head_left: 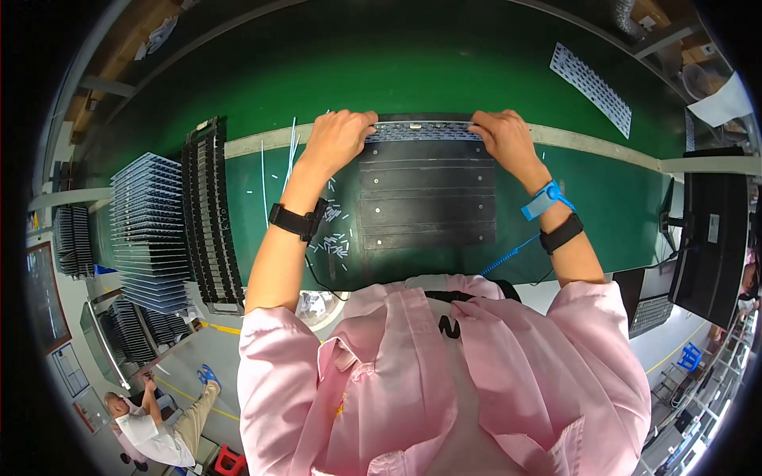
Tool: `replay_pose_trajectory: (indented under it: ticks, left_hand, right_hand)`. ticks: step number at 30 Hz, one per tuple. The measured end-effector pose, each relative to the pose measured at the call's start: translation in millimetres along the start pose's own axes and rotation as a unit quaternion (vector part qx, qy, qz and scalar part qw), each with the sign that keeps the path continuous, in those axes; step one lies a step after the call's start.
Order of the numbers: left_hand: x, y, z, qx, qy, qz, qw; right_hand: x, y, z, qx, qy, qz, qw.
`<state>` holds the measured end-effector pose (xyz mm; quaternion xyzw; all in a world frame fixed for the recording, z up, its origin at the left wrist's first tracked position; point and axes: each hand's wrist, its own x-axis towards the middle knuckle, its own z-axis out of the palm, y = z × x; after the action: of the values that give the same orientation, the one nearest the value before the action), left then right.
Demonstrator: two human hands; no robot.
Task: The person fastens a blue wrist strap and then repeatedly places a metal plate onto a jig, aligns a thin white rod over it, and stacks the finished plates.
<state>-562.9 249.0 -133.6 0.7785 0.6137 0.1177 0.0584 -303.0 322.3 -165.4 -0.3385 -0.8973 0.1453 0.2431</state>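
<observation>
Just below the left hand (340,136) and right hand (504,136), a matt black block (429,210) with shiny metal screws (379,243); beyond them, a smooth green surface (429,71) with soft sheen; behind them, a creased pink cloth shirt (389,349)

Shirt (369,428): pale pink, creased, a small orange-yellow mark (341,406) at the left
Sleeves (274,333): pink, loose, ending near the elbows
Left wristband (295,221): wide, black
Right wristband (561,233): wide, black
Right strap (540,204): bright blue, round stud
Cord (508,255): blue, thin, coiled

Green workbench (595,178), grey floor (230,369), red stool (228,460)
</observation>
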Motion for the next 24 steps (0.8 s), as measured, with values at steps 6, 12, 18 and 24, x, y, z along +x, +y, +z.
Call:
replay_pose_trajectory:
  ticks: [6,12,18,24]
  left_hand:
    - [3,1,2,0.008,-0.01,-0.003,1.0]
    - [25,-27,16,-0.028,0.026,0.0,0.999]
    - [34,-42,14,-0.062,0.002,0.017,0.998]
    - [-2,-4,-9,-0.014,-0.092,-0.036,0.995]
  right_hand:
    - [1,9,7,-0.008,0.002,0.001,1.0]
    - [24,32,27,-0.048,0.045,-0.003,0.998]
    - [41,28,23,-0.034,-0.037,0.038,0.998]
    - [-1,-1,13,0.018,-0.004,0.016,1.0]
